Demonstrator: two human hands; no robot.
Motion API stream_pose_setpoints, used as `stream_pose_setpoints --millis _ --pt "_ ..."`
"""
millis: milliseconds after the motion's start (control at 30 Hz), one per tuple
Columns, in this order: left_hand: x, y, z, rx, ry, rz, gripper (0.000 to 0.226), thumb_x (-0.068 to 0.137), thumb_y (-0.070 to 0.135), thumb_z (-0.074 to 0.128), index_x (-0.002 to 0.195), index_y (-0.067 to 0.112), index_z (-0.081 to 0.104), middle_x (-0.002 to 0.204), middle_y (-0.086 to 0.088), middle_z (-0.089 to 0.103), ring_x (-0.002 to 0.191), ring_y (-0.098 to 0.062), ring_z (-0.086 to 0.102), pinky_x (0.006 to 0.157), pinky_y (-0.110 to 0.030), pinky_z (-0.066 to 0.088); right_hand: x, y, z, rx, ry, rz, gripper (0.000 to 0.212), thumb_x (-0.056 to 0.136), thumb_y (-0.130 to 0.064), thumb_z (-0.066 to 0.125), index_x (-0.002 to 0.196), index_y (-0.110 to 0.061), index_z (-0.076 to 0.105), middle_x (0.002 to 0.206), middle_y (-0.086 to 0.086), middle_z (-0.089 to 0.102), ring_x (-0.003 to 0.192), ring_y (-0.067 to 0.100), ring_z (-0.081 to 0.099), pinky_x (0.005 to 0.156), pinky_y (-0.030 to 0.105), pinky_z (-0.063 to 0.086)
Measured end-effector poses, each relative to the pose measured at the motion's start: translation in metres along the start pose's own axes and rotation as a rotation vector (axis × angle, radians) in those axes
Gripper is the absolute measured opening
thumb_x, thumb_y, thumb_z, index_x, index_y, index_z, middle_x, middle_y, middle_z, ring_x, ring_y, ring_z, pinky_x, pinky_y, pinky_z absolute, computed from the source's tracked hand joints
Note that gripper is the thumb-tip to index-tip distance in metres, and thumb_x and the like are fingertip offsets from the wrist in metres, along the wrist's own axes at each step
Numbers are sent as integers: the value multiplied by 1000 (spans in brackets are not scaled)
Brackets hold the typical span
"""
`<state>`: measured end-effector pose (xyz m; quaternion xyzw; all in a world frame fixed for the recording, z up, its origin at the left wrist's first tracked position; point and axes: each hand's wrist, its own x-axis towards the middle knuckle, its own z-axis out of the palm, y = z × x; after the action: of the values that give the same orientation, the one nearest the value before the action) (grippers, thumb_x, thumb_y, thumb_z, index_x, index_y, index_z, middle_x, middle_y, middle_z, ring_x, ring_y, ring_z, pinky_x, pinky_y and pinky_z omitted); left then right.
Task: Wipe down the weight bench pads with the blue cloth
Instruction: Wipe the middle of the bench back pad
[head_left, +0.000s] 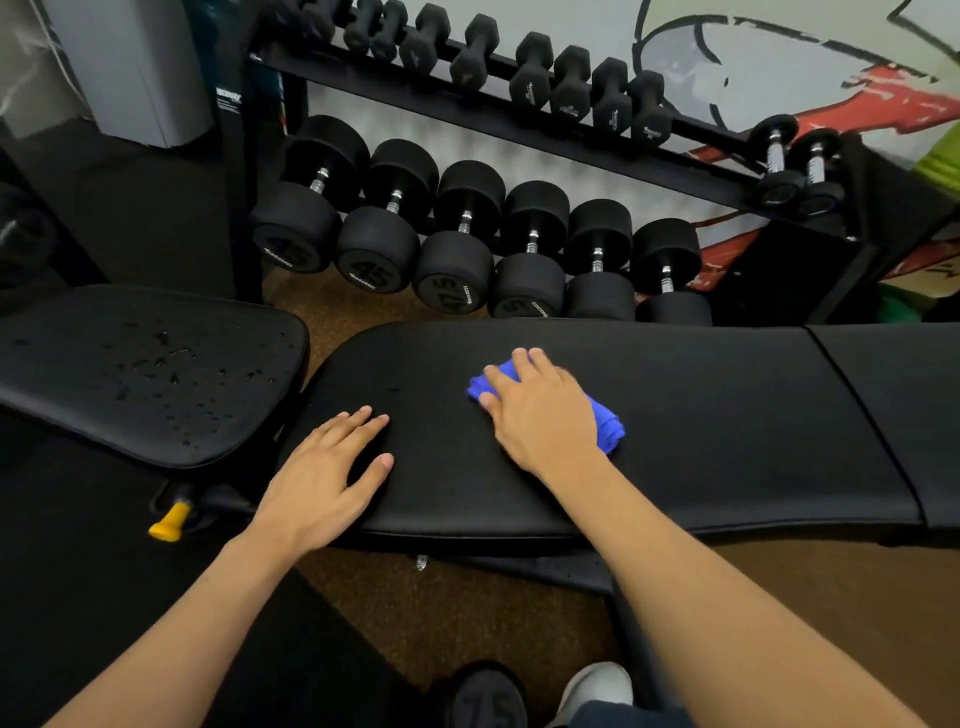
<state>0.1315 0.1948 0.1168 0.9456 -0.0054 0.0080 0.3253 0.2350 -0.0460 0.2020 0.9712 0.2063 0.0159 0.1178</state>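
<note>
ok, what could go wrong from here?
1. The small pad is covered in droplets and could get skipped.
2. The blue cloth is bunched under the right hand, so it may streak the long pad.
3. The left hand rests flat on that pad, likely leaving prints.

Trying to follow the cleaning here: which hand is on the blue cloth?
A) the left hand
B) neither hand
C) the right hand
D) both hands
C: the right hand lies flat on the blue cloth, while the left hand rests on the bare bench pad beside it.
</note>
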Motion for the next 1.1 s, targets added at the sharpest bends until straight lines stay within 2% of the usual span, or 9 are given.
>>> stream_pose_setpoints --millis 133,233,367,500,667,800,933,1000,1100 --pt "2 -5 -9 7 27 -43 78 90 75 20 156 36 36 164 11 30 151 -12 25 124 -35 23 -49 -22 -6 81 -42 -273 54 105 -55 27 151 -31 42 161 5 35 150 24 28 118 41 30" --pt "-5 -15 -14 8 76 -101 79 92 74 19 157 33 35 164 10 29 151 -12 24 125 -36 21 -26 8 -9 48 -92 -195 57 105 -56 23 157 -31 31 166 0 24 153 20 18 122 36 20" --pt "-23 -29 -18 -8 103 -133 74 96 73 22 158 33 33 165 12 27 153 -9 17 124 -29 15 48 7 -1 -28 -41 -13 57 106 -53 17 157 -30 29 165 7 24 153 27 17 119 39 25" --pt "-29 -43 -21 27 95 -149 67 100 65 29 159 33 29 166 13 21 154 -6 12 120 -23 9 70 -59 9 6 -80 -116 58 105 -56 15 156 -33 30 165 6 23 153 32 13 118 43 25" --pt "-17 -42 -26 -25 104 -152 65 102 59 37 160 32 27 167 13 19 153 -6 14 119 -23 13 -3 -91 1 73 -136 -344 58 103 -63 17 155 -43 29 167 -7 18 155 24 12 122 41 19" --pt "-10 -37 -26 -14 102 -136 66 103 59 35 161 30 24 168 12 17 154 -6 10 119 -19 6 19 -41 1 15 -77 -207 68 94 -68 7 149 -47 40 162 -9 31 150 22 27 118 39 29" --pt "-13 -34 -12 29 51 -106 66 104 60 30 161 28 22 169 9 15 155 -9 8 123 -22 4 86 -43 12 25 -64 -26 53 104 -59 23 153 -42 34 165 -2 26 150 27 23 114 42 32" --pt "-12 -37 -8 71 44 -100 67 104 61 28 162 27 22 169 8 14 156 -10 8 125 -25 5 96 -67 14 30 -68 -47 52 105 -56 24 153 -39 34 165 1 25 149 29 24 111 43 33" --pt "-3 -38 -14 61 75 -131 69 104 61 31 162 25 22 169 7 15 156 -10 8 124 -25 6 68 -86 10 20 -90 -216 53 104 -58 23 153 -41 33 166 -1 23 151 26 21 114 41 30"
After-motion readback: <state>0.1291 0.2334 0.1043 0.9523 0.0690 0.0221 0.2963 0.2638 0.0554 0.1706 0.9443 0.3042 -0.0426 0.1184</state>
